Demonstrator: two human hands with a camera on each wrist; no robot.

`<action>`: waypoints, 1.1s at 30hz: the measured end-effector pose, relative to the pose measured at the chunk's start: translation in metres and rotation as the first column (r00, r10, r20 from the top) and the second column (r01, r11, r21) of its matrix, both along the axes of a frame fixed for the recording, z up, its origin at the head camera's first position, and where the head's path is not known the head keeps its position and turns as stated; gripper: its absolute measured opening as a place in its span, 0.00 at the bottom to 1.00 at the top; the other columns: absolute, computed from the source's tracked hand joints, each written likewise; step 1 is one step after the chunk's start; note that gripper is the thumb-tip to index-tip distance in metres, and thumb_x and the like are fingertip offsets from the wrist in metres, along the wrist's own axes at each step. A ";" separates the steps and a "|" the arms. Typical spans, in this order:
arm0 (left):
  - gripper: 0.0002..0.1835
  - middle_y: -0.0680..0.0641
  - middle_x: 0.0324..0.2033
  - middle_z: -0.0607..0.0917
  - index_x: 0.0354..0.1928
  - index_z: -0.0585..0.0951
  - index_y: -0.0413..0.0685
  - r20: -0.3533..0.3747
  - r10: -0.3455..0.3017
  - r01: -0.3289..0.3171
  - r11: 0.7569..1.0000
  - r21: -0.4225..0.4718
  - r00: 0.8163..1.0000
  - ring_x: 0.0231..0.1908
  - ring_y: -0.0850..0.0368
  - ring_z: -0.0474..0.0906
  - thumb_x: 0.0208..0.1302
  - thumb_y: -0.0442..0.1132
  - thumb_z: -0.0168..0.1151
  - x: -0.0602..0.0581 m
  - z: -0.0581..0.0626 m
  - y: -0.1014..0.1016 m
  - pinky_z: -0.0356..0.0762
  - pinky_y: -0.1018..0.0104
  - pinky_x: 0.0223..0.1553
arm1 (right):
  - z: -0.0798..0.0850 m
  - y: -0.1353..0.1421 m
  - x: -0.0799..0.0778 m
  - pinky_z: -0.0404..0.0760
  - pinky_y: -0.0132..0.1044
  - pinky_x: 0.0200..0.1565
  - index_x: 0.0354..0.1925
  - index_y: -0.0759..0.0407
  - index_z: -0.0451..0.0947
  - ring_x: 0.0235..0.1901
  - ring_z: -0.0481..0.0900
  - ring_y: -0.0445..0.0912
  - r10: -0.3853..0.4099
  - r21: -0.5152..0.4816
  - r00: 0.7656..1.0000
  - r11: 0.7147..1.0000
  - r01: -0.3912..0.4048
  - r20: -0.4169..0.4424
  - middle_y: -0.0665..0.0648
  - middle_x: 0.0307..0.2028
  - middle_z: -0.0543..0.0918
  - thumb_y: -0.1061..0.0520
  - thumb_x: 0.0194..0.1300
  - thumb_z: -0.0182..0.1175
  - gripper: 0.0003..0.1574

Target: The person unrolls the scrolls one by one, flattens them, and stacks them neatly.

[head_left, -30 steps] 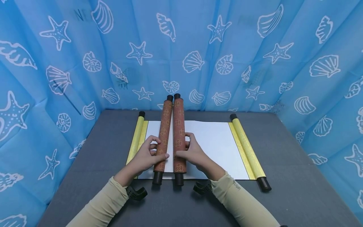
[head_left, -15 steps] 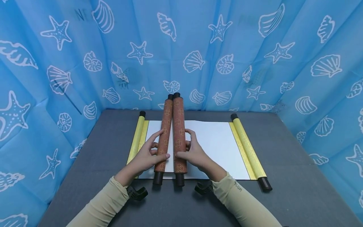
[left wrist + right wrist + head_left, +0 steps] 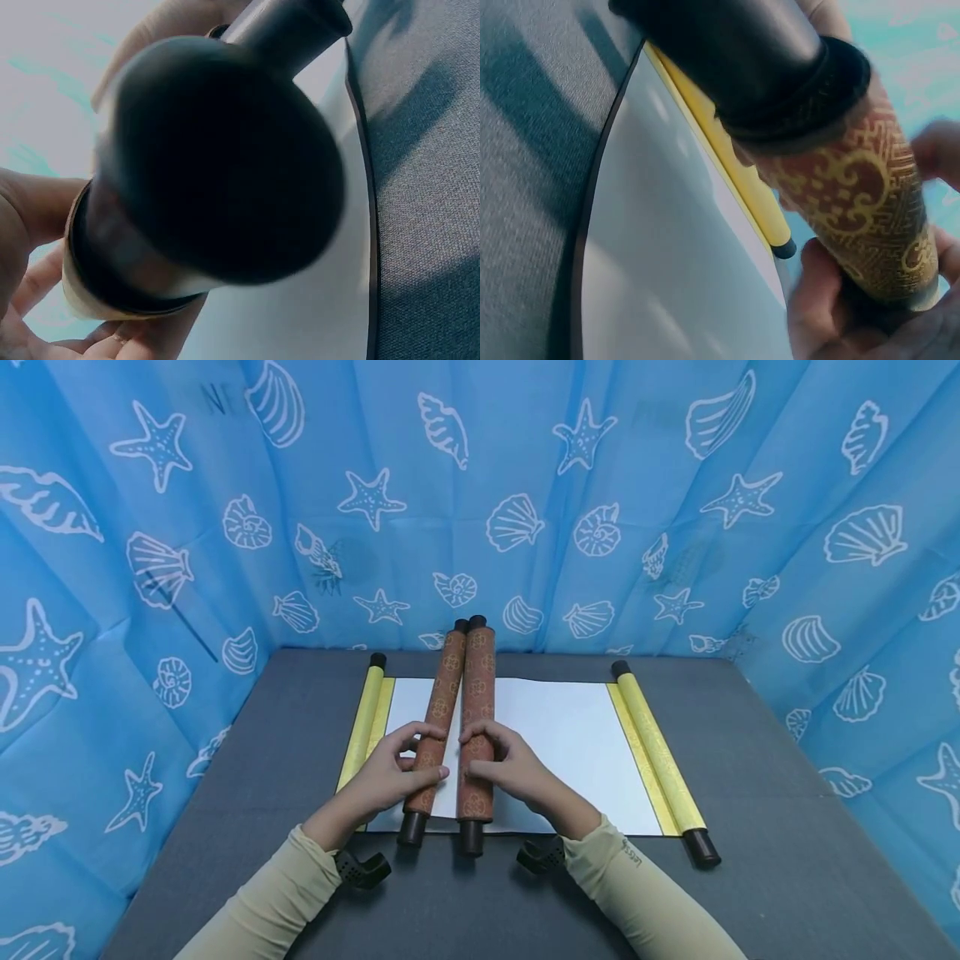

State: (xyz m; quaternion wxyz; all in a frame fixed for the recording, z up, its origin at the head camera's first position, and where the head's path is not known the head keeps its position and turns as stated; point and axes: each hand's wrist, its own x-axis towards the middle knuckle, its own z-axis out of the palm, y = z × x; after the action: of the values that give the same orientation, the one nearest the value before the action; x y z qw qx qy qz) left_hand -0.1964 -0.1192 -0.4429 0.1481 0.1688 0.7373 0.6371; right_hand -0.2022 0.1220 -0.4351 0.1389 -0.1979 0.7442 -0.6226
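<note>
Two red-brown scroll rolls with gold patterning and black end knobs are held side by side in the head view. My left hand grips the left scroll roll, thumb across its front. The right scroll roll is in my right hand, fingers bent over it. Their far ends meet, while a narrow gap opens toward the near ends. A large black end knob fills the left wrist view. Gold scrollwork shows on the right scroll roll in the right wrist view.
Beneath the hands, a white scroll sheet lies unrolled on the grey table. Yellow rollers with black ends, left and right, flank it. A blue curtain with seashells hangs around the table.
The far ends of both rolls have swung slightly right and lower, the near ends slightly left. My fingers have shifted, the right ones now reaching over the front of their roll.
</note>
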 end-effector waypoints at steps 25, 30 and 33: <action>0.15 0.37 0.53 0.76 0.57 0.73 0.42 -0.030 -0.021 0.022 1.000 0.017 0.999 0.41 0.46 0.82 0.74 0.35 0.64 0.000 0.004 -0.003 0.85 0.53 0.38 | 0.007 0.019 0.000 0.85 0.46 0.38 0.49 0.61 0.78 0.41 0.80 0.52 -0.074 0.044 0.997 0.996 0.073 0.014 0.64 0.49 0.77 0.57 0.64 0.75 0.20; 0.20 0.38 0.52 0.76 0.57 0.74 0.45 -0.041 -0.035 0.035 0.999 -0.012 0.999 0.43 0.47 0.81 0.70 0.39 0.72 -0.002 -0.001 -0.003 0.85 0.53 0.41 | 0.003 0.021 0.001 0.86 0.46 0.40 0.49 0.61 0.77 0.43 0.81 0.52 -0.087 0.054 0.996 0.995 0.085 0.034 0.64 0.50 0.77 0.59 0.62 0.76 0.21; 0.16 0.38 0.56 0.77 0.60 0.78 0.47 -0.058 -0.040 0.039 0.999 -0.021 0.998 0.45 0.46 0.81 0.73 0.37 0.67 -0.003 0.002 -0.008 0.85 0.52 0.42 | 0.002 0.026 0.001 0.85 0.45 0.41 0.52 0.61 0.77 0.45 0.80 0.53 -0.097 0.056 0.994 0.994 0.095 0.040 0.65 0.53 0.77 0.60 0.64 0.73 0.21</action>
State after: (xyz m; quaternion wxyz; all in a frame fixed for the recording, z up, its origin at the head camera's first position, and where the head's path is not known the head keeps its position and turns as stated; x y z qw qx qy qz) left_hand -0.1999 -0.1270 -0.4406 0.1409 0.2005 0.7439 0.6217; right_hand -0.2013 0.1476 -0.4328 0.1299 -0.1446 0.7661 -0.6126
